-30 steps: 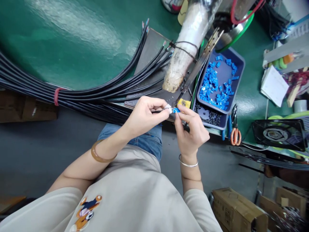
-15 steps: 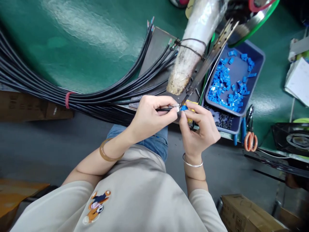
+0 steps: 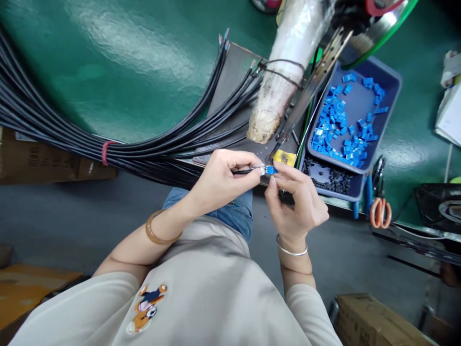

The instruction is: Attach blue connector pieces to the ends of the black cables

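Note:
Between finger and thumb, my left hand (image 3: 230, 174) pinches a black cable (image 3: 242, 171) close to its stripped end. Thin wires run from that end to a small blue connector (image 3: 271, 170). My right hand (image 3: 298, 194) has its fingertips closed on the connector's right side. Just beyond the fingertips are a soldering iron's tip (image 3: 276, 148) and a yellow piece (image 3: 285, 157) on a dark board (image 3: 230, 86).
A bundle of black cables (image 3: 144, 150) with a red tie curves in from the left. A wrapped nozzle (image 3: 275, 91) hangs above the board. On the right are a tray (image 3: 391, 91) of blue connectors, a lower tray (image 3: 355, 191) of black parts, and orange-handled scissors (image 3: 381, 212).
Both hands have moved slightly down and away from the iron's tip, with the cable and connector between them. More of the yellow piece now shows.

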Demonstrator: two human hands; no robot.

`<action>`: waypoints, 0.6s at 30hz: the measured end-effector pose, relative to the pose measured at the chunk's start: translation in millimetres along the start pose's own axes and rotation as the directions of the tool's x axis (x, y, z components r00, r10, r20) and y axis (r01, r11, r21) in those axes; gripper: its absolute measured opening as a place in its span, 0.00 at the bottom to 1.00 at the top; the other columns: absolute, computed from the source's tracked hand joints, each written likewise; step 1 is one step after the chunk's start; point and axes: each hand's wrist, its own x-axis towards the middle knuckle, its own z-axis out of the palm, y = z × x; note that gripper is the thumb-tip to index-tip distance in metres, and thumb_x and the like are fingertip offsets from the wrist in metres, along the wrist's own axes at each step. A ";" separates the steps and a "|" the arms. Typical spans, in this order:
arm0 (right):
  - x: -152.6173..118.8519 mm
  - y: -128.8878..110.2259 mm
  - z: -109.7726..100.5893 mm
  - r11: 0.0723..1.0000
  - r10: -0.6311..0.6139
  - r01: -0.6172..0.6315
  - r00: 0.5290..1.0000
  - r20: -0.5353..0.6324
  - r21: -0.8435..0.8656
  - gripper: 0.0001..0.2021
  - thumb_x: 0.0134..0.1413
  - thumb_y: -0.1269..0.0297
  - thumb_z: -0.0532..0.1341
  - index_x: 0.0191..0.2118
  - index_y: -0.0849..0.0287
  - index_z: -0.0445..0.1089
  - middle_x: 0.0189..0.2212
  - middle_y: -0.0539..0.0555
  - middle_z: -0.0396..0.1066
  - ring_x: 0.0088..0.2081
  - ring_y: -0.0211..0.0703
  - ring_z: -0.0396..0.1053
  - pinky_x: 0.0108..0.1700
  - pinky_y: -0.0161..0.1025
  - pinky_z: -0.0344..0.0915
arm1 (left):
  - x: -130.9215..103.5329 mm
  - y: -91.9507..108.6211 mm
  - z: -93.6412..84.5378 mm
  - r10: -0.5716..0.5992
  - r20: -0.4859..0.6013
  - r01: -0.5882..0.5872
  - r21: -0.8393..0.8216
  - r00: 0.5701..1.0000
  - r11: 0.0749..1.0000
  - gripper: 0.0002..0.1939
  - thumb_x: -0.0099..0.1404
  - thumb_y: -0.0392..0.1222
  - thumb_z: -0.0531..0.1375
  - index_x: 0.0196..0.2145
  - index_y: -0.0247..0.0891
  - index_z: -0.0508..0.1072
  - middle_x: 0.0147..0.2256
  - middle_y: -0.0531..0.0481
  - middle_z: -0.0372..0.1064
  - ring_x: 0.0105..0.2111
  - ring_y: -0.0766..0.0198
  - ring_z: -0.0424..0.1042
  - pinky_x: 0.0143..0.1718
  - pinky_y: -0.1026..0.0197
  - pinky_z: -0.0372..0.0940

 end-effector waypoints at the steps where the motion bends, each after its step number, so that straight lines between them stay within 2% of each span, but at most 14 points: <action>1: 0.5 -0.1 -2.2 0.999 0.019 -0.019 1.000 0.000 0.027 0.08 0.52 0.76 0.65 0.35 0.56 0.68 0.39 0.52 0.80 0.38 0.38 0.79 0.40 0.34 0.76 | -2.2 -0.5 0.7 -0.014 0.016 0.014 -0.021 1.000 1.000 0.05 0.59 0.32 0.60 0.28 0.32 0.77 0.22 0.54 0.67 0.21 0.75 0.59 0.22 0.70 0.55; 4: 2.4 1.2 -9.3 0.981 0.145 -0.141 0.989 -0.020 0.132 0.06 0.54 0.74 0.64 0.34 0.55 0.69 0.35 0.50 0.79 0.36 0.40 0.79 0.38 0.37 0.76 | -14.6 -6.9 4.7 -0.107 0.111 0.120 -0.118 0.988 0.986 0.06 0.60 0.38 0.62 0.30 0.31 0.77 0.17 0.57 0.61 0.17 0.76 0.55 0.18 0.70 0.52; 5: 3.0 2.3 -11.6 0.970 0.192 -0.182 0.980 -0.046 0.163 0.06 0.54 0.74 0.64 0.34 0.55 0.69 0.34 0.49 0.79 0.36 0.41 0.79 0.37 0.39 0.77 | -20.6 -10.8 6.4 -0.148 0.157 0.172 -0.150 0.976 0.974 0.08 0.61 0.39 0.63 0.31 0.31 0.78 0.16 0.57 0.62 0.17 0.75 0.56 0.18 0.70 0.54; 7: 3.4 4.8 -16.1 0.947 0.264 -0.231 0.956 -0.129 0.224 0.05 0.54 0.72 0.64 0.34 0.56 0.68 0.33 0.49 0.78 0.34 0.43 0.79 0.36 0.42 0.77 | -34.5 -19.2 8.0 -0.224 0.229 0.267 -0.175 0.947 0.948 0.10 0.61 0.42 0.63 0.32 0.31 0.78 0.21 0.52 0.70 0.19 0.72 0.65 0.20 0.69 0.62; 9: 1.9 6.7 -20.8 0.923 0.310 -0.249 0.933 -0.184 0.293 0.05 0.55 0.71 0.63 0.33 0.56 0.67 0.32 0.49 0.78 0.31 0.43 0.79 0.32 0.42 0.76 | -48.7 -24.8 3.2 -0.229 0.181 0.257 -0.152 0.956 0.954 0.10 0.60 0.43 0.65 0.33 0.32 0.79 0.32 0.44 0.77 0.29 0.66 0.75 0.28 0.66 0.70; 11: -2.0 7.2 -26.4 0.889 0.361 -0.290 0.920 -0.154 0.353 0.05 0.56 0.69 0.63 0.33 0.56 0.65 0.31 0.49 0.78 0.25 0.40 0.77 0.25 0.38 0.72 | -61.5 -24.5 -12.6 -0.116 -0.016 0.115 -0.086 0.993 0.990 0.08 0.59 0.42 0.66 0.36 0.37 0.79 0.39 0.45 0.78 0.37 0.63 0.77 0.36 0.60 0.73; 12: -4.7 7.0 -29.4 0.869 0.389 -0.326 0.915 -0.107 0.372 0.05 0.57 0.68 0.63 0.33 0.56 0.65 0.30 0.49 0.78 0.21 0.38 0.74 0.21 0.35 0.68 | -67.0 -22.2 -25.3 -0.024 -0.150 0.028 0.022 0.988 0.999 0.05 0.60 0.41 0.66 0.35 0.40 0.79 0.37 0.48 0.78 0.37 0.63 0.76 0.39 0.58 0.73; 13: -7.7 6.6 -32.5 0.852 0.410 -0.363 0.911 -0.050 0.378 0.05 0.57 0.67 0.63 0.33 0.55 0.65 0.29 0.48 0.78 0.18 0.35 0.71 0.17 0.33 0.64 | -71.7 -19.3 -41.0 0.089 -0.271 -0.043 0.171 0.958 0.984 0.05 0.60 0.39 0.65 0.36 0.44 0.80 0.37 0.51 0.78 0.38 0.63 0.76 0.42 0.55 0.72; 14: -10.6 6.2 -35.4 0.840 0.423 -0.393 0.906 0.001 0.375 0.04 0.58 0.67 0.63 0.34 0.55 0.66 0.28 0.48 0.78 0.16 0.34 0.69 0.15 0.32 0.60 | -75.5 -16.4 -59.1 0.215 -0.376 -0.084 0.334 0.901 0.939 0.08 0.61 0.38 0.65 0.39 0.47 0.79 0.38 0.54 0.78 0.40 0.62 0.75 0.47 0.52 0.70; 16: -15.5 5.6 -39.8 0.841 0.423 -0.413 0.905 0.053 0.349 0.03 0.57 0.67 0.64 0.34 0.55 0.67 0.25 0.47 0.77 0.16 0.33 0.68 0.16 0.31 0.59 | -80.0 -13.6 -98.6 0.457 -0.441 -0.068 0.658 0.773 0.750 0.15 0.64 0.35 0.61 0.46 0.49 0.77 0.44 0.58 0.76 0.47 0.61 0.73 0.56 0.48 0.64; 17: -17.0 5.6 -41.2 0.854 0.411 -0.404 0.910 0.052 0.327 0.03 0.56 0.68 0.64 0.34 0.56 0.69 0.24 0.47 0.76 0.18 0.33 0.69 0.18 0.31 0.60 | -80.4 -14.6 -118.0 0.530 -0.393 -0.046 0.770 0.751 0.637 0.16 0.64 0.35 0.60 0.49 0.47 0.76 0.46 0.56 0.76 0.50 0.58 0.73 0.56 0.46 0.62; 18: -17.9 5.6 -41.9 0.872 0.396 -0.390 0.917 0.040 0.296 0.03 0.55 0.68 0.65 0.34 0.56 0.69 0.24 0.46 0.76 0.19 0.33 0.70 0.20 0.30 0.62 | -79.7 -17.3 -135.7 0.548 -0.325 -0.019 0.848 0.771 0.530 0.17 0.65 0.38 0.58 0.51 0.46 0.74 0.46 0.54 0.75 0.52 0.56 0.71 0.54 0.47 0.61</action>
